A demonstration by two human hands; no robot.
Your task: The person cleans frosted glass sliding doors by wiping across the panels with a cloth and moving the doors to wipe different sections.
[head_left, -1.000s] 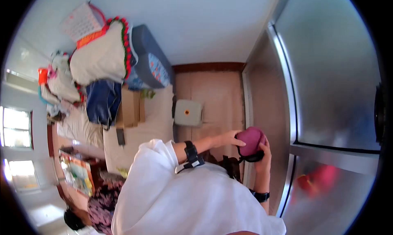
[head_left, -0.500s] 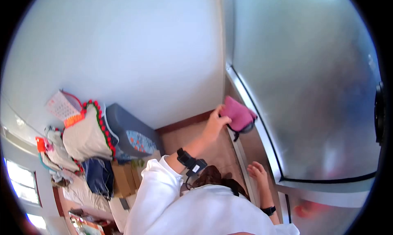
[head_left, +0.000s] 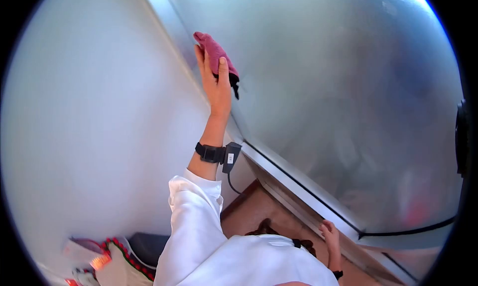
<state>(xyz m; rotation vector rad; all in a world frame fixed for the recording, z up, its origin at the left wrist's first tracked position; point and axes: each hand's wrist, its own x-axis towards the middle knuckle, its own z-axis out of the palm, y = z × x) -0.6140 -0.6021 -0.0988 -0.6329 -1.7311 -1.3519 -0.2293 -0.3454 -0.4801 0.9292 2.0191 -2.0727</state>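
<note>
My left hand (head_left: pixel 215 84) is raised high along the edge of a frosted glass panel (head_left: pixel 308 101). It is closed on a pink cloth (head_left: pixel 214 52) with a black edge and a dangling black strap, the thumb lying over it. The cloth is at the panel's left side, by the metal frame; whether it presses on the glass I cannot tell for sure. Low down, my right hand (head_left: pixel 329 233) is beside the panel's bottom rail (head_left: pixel 303 186). Its fingers are loosely bent and apart, and no object shows in them.
A white wall (head_left: pixel 109 126) meets the panel's frame on the left. At lower left are a grey bin-like container (head_left: pixel 148 247) and a beige cover (head_left: pixel 119 271) with red pompom trim. Tiled floor (head_left: pixel 249 211) shows below.
My left hand has carried the pink cloth from low by the bottom rail up to the upper left of the panel. My view has turned, and the right hand's fingers are more bent.
</note>
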